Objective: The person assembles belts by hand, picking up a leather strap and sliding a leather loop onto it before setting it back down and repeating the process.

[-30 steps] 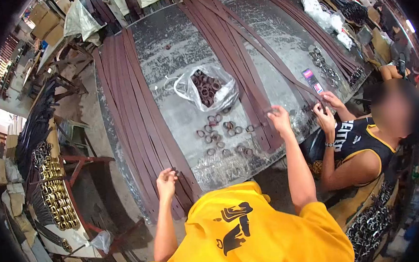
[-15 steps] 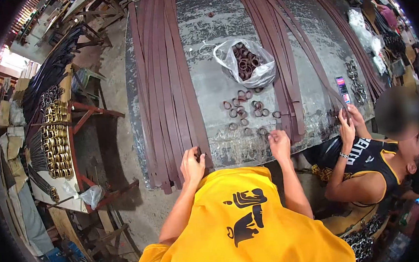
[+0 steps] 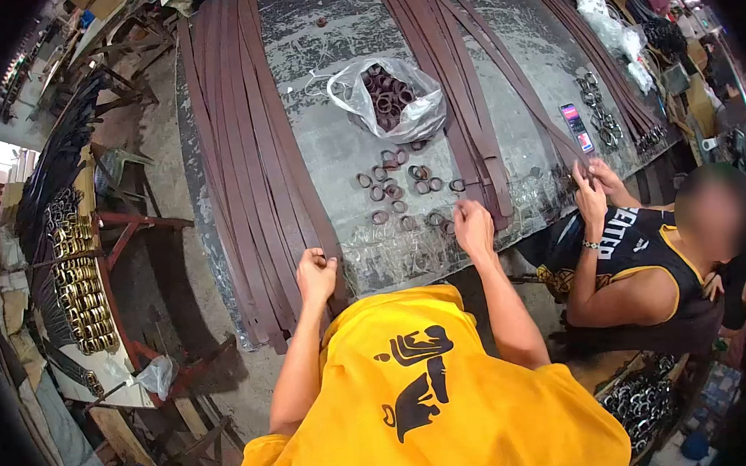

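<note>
My left hand (image 3: 317, 276) rests at the near end of the left bundle of brown strips (image 3: 244, 155), which look like leather belt straps. Its fingers are curled closed over the rightmost strips, and what they hold is hidden. My right hand (image 3: 475, 228) has its fingers pinched together just left of the ends of the middle strap bundle (image 3: 473, 124). Anything in that pinch is too small to make out. Small brown loops (image 3: 399, 206) lie scattered between the hands, several close to my right fingertips. Behind them, an open clear plastic bag (image 3: 422, 121) holds many more loops.
A person (image 3: 631, 268) sits at the right, both hands on a long strap. Near them lie a phone (image 3: 578, 128) and metal buckles (image 3: 596, 108) on the dark, scuffed table (image 3: 326, 31). Left, a red-framed stand (image 3: 146, 219) carries gold buckles (image 3: 82, 293) and black straps.
The view has shifted, so the table appears farther left and higher. My right hand has moved right, away from the loops toward the strap ends. My left fingers have curled in more.
</note>
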The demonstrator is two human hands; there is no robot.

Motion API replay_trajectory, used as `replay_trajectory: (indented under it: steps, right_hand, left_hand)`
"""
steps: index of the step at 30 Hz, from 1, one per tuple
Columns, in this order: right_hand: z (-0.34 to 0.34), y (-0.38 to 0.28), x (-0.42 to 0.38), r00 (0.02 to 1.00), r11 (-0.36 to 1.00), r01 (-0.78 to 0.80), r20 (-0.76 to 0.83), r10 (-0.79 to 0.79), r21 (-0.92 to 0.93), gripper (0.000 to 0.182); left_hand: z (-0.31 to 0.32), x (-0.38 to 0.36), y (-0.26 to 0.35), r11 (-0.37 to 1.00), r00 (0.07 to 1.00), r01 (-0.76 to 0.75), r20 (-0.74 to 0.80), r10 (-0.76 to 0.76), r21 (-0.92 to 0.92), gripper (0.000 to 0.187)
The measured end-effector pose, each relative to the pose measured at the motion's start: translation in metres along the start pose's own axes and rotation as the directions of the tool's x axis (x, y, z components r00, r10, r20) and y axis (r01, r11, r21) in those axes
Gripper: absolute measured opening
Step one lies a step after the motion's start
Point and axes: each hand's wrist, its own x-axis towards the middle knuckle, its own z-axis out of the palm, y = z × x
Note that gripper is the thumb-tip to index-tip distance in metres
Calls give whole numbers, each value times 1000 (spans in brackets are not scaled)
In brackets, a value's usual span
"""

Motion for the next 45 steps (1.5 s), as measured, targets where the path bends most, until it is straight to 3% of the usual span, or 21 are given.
replay_trajectory:
  steps: [3,7,10,12,13,14,21,25,31,34,37,41,45]
  right_hand:
    - [-1,-16,24,996,989,-76,44,82,-125,22]
    - [18,-6,44,988,972,-116,74,134,-206,24]
    - [23,5,47,989,992,6,147,-24,122,27]
    - [26,3,39,949,773,-209,316,11,600,26]
    - [20,-11,32,918,564,-327,398,-2,758,26]
    - [10,-26,22,897,483,-389,441,6,785,23]
    - [8,-55,-14,860,376,-382,473,-190,845,15]
    - [9,-70,-20,846,323,-411,488,-213,853,26]
    - [12,-85,-23,751,334,-527,612,-248,782,38]
    - [18,-96,-29,672,250,-661,706,-224,708,34]
    - [33,-102,-33,634,281,-702,754,-171,654,32]
    - [47,-105,-35,667,401,-644,735,-125,652,30]
    - [53,-103,-37,644,430,-660,759,-98,616,29]
  left_hand:
    - [-6,9,-15,930,979,177,158,-132,-323,19]
    - [-15,3,-9,876,962,239,225,-155,-418,16]
    - [-16,-1,-2,819,946,296,268,-181,-491,15]
    - [-17,-4,5,760,933,339,300,-197,-555,15]
    - [-18,-5,9,746,934,333,310,-177,-577,15]
    - [-18,-6,13,731,934,327,320,-157,-599,15]
    - [-28,-4,55,697,923,311,381,-59,-646,11]
    - [-30,-2,66,669,917,319,396,-40,-671,11]
    - [-26,0,69,631,900,333,436,10,-701,12]
    - [-21,-2,65,656,898,309,439,38,-689,10]
    - [-16,-4,58,704,897,272,438,61,-656,9]
    - [-12,-5,50,727,891,246,445,91,-641,8]
    - [-9,-5,44,737,891,237,444,95,-633,8]
